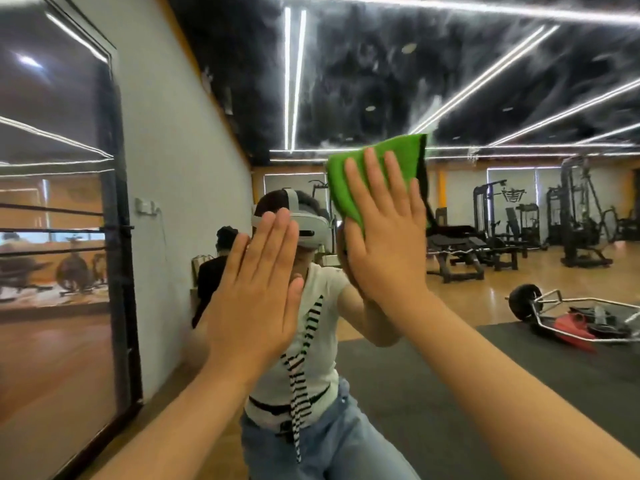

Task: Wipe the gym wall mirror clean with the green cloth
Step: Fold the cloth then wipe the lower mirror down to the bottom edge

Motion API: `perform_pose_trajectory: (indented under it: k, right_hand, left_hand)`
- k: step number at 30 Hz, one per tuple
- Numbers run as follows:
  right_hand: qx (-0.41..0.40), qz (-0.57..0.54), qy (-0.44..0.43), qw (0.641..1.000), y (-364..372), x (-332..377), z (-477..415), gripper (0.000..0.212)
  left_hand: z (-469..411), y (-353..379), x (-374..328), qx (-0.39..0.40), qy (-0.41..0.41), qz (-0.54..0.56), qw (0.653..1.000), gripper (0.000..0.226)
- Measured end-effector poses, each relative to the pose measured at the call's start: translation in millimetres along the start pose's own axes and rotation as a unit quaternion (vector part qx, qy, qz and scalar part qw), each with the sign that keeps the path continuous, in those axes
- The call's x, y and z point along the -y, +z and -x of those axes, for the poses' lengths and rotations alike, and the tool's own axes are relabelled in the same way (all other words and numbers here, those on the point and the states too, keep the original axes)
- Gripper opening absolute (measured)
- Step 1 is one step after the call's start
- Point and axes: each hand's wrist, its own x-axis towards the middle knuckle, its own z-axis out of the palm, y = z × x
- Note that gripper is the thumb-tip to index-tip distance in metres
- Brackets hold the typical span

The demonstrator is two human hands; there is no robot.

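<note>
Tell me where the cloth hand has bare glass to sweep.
Open mirror above the green cloth and right of the right hand. Crowded leftward: the left hand lies flat against the glass close by.

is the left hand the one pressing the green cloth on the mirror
No, the folded green cloth lies under the flat right hand, while the left hand holds nothing.

Streaky wall mirror — green cloth flat against it under right hand, left hand alongside.

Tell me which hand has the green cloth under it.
The right hand, pressing the green cloth flat against the mirror with straight fingers; the left hand is bare.
</note>
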Motion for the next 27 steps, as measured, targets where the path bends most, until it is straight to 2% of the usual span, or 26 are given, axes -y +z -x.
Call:
perform_pose_trajectory:
  k: [2, 4, 6, 7, 8, 10, 11, 12, 13, 16, 18, 19, 21, 23, 24, 25, 27]
  right_hand:
    - [0.035, 0.019, -0.09, 0.995, 4.5, 6.0, 26.5, 0.064]
    - [0.089, 0.037, -0.198, 0.975, -3.4, -12.6, 54.4, 0.064]
    - [0.12, 0.072, -0.253, 0.957, -17.8, -44.7, 53.0, 0.063]
    - [0.11, 0.082, -0.235, 0.962, -22.5, -58.3, 43.3, 0.063]
    - [0.093, 0.075, -0.179, 0.976, -26.6, -66.4, 28.6, 0.063]
    - [0.046, 0.021, -0.002, 0.999, -29.0, -59.7, -3.7, 0.063]
    - [0.027, 0.003, 0.055, 0.998, -25.7, -47.0, -13.2, 0.063]
    - [0.018, -0.003, 0.067, 0.998, -18.5, -29.9, -15.7, 0.063]
    - [0.021, -0.001, 0.033, 0.999, -11.3, -16.0, -9.2, 0.062]
    - [0.078, 0.044, -0.177, 0.98, -5.8, -22.7, 32.5, 0.062]
    - [0.1, 0.069, -0.219, 0.968, -21.9, -60.3, 38.2, 0.062]
    - [0.093, 0.067, -0.188, 0.976, -28.6, -81.1, 34.0, 0.062]
    - [0.063, 0.018, -0.039, 0.997, -41.0, -108.5, 14.8, 0.06]
    - [0.021, -0.01, 0.118, 0.993, -40.0, -102.3, -5.6, 0.06]
    - [0.011, 0.001, 0.156, 0.988, -34.6, -84.2, -11.6, 0.062]
    - [0.013, 0.008, 0.153, 0.988, -28.3, -64.0, -11.0, 0.063]
    - [0.046, -0.028, 0.05, 0.997, -17.5, -32.7, 3.2, 0.061]
  left_hand:
    - [1.1, -0.5, -1.7, -0.002, -0.002, 0.005, 1.0, 0.06]
    - [2.3, -0.6, -1.6, -0.005, -0.002, 0.004, 1.0, 0.06]
    - [2.5, 0.4, -0.7, -0.002, -0.001, 0.0, 1.0, 0.061]
    - [2.5, 1.1, -0.7, 0.001, 0.0, -0.003, 1.0, 0.062]
    - [2.4, 1.3, -0.7, 0.005, 0.0, -0.007, 1.0, 0.063]
    - [2.2, 1.5, -0.3, 0.008, -0.001, -0.012, 1.0, 0.063]
    - [2.3, 1.3, -1.8, 0.007, -0.001, -0.011, 1.0, 0.063]
    - [2.0, 1.1, -1.4, 0.005, -0.001, -0.011, 1.0, 0.062]
    - [1.9, 1.0, -1.4, 0.002, -0.001, -0.01, 1.0, 0.062]
    - [2.1, -0.2, -1.3, -0.001, 0.003, -0.01, 1.0, 0.062]
    - [2.3, -0.4, -1.2, 0.005, 0.0, -0.01, 1.0, 0.063]
    - [2.5, 0.1, -1.8, 0.008, -0.002, -0.012, 1.0, 0.063]
    - [2.4, 0.4, -2.2, 0.008, -0.006, -0.014, 1.0, 0.064]
    - [2.2, 0.8, -2.8, 0.007, -0.008, -0.016, 1.0, 0.064]
    - [1.9, 0.7, -2.4, 0.007, -0.007, -0.015, 1.0, 0.064]
    - [2.2, 1.1, -2.7, 0.007, -0.006, -0.013, 1.0, 0.064]
    - [1.8, 0.9, -2.5, 0.004, -0.002, -0.014, 1.0, 0.064]
